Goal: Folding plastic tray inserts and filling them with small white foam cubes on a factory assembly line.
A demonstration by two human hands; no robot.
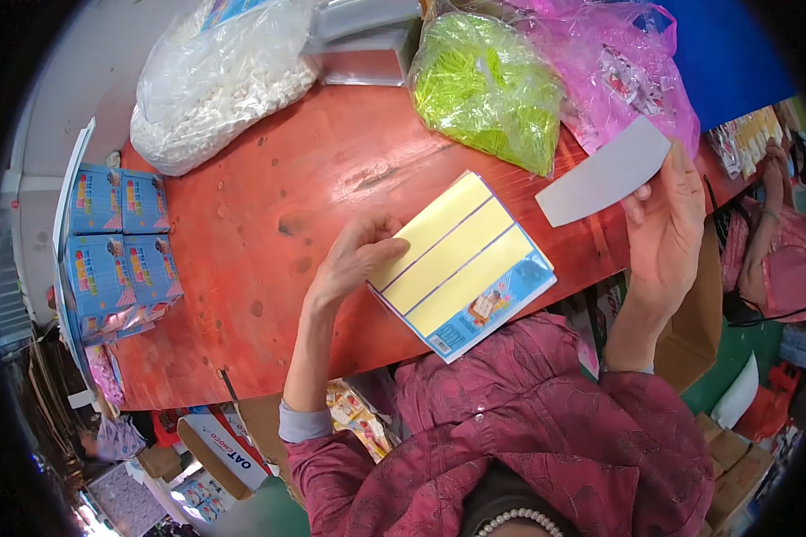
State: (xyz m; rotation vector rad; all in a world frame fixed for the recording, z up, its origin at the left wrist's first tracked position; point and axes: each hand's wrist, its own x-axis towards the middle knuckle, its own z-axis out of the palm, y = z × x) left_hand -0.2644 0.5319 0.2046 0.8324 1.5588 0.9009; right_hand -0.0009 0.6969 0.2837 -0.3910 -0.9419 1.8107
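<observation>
My left hand (360, 257) grips the left edge of a flat yellow-and-blue printed sheet (461, 259), thumb on top and fingers underneath. Yellow bands divided by thin purple lines cover most of it, with a blue picture panel along the lower right side. It is tilted over the table's near edge, and other layers seem to lie beneath it. Up and to the right, my right hand (667, 228) pinches one end of a plain pale grey strip (600, 179), slightly curved. The strip is held apart from the sheet.
On the red table (242, 295) stand blue printed boxes (121, 242) at left. Along the far side lie a clear bag of white pieces (233, 98), a bag of lime-green pieces (488, 89) and a pink bag (618, 72). Another person's arm (761, 233) shows at far right.
</observation>
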